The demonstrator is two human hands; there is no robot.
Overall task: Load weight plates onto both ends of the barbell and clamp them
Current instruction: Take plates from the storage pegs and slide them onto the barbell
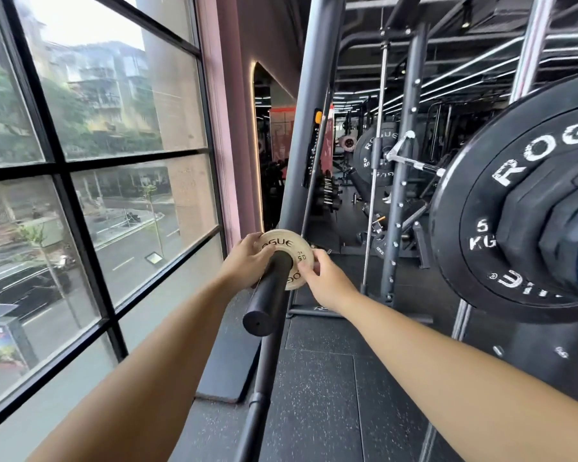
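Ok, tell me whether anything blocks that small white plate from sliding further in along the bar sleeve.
Nothing visible does. The small white plate already sits on the sleeve, left hand and right hand gripping its rim. The sleeve beyond is hidden behind the plate, so unconfirmed there.

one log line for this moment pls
step: plate loading | small white Rogue plate on barbell sleeve | left hand and right hand grip its rim

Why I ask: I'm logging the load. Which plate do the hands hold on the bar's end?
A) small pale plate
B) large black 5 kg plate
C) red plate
A: the left hand and right hand both grip the small pale plate, threaded on the black barbell sleeve.
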